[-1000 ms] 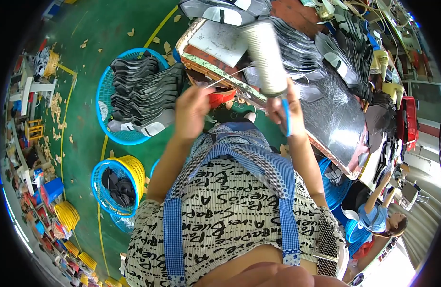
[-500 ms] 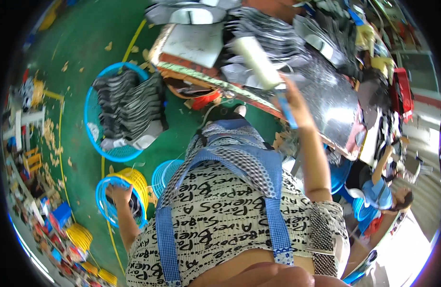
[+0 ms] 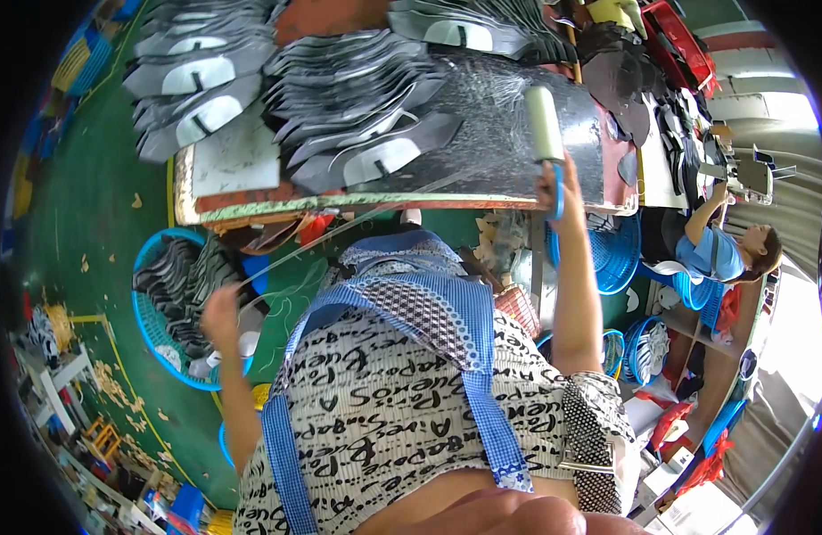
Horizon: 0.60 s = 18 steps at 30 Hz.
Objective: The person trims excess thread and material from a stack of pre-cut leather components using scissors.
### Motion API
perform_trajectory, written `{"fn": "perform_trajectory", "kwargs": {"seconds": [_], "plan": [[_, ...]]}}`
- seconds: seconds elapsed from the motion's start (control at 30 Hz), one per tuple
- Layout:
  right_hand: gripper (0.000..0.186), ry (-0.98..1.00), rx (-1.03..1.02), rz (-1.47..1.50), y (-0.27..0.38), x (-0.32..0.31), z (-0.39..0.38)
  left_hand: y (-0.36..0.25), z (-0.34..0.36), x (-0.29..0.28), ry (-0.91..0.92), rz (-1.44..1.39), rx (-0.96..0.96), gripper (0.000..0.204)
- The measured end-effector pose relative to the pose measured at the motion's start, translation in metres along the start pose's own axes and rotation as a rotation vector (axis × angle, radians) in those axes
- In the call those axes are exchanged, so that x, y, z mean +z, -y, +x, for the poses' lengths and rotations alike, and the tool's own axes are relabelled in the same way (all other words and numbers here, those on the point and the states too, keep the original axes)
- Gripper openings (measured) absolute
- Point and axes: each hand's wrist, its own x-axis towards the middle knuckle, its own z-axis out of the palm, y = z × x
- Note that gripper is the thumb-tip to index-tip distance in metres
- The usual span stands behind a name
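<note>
Workshop with a green floor (image 3: 63, 232); a table (image 3: 509, 134) with a dark top stands ahead of the person. The white roll (image 3: 543, 125) is upright above the table's right part, at the right hand (image 3: 550, 187). This hand is closed around the roll's lower end, together with a blue loop handle (image 3: 559, 192). The left hand (image 3: 219, 319), blurred, is beside the basket, fingers drawn together; it appears to pinch the pale strand (image 3: 340, 225).

Progress: the strand is drawn out, slanting from the left hand past the table edge toward the roll. Its far end fades against the tabletop; attachment cannot be confirmed. Left, by judgement: cutting the strand, since no cut end is visible.

Count: one roll; one blue handle; one drawn strand; three stacks of grey pieces, left (image 3: 201, 76), centre (image 3: 349, 85) and rear right (image 3: 464, 36); one blue basket (image 3: 143, 312) of grey pieces at left. Individual pieces overlap too closely to count.
</note>
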Motion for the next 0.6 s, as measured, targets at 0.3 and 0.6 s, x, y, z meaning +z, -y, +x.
{"fn": "perform_trajectory", "kwargs": {"seconds": [0.3,0.6], "plan": [[0.057,0.319,-0.011,-1.674,0.106,-0.092,0.138,0.142,-0.029,-0.097,0.404,0.390,-0.261,0.028],[0.044,0.528,0.178,-1.837,0.160,-0.078,0.167,-0.248,0.084,0.186,0.938,-0.266,0.392,0.042]]}}
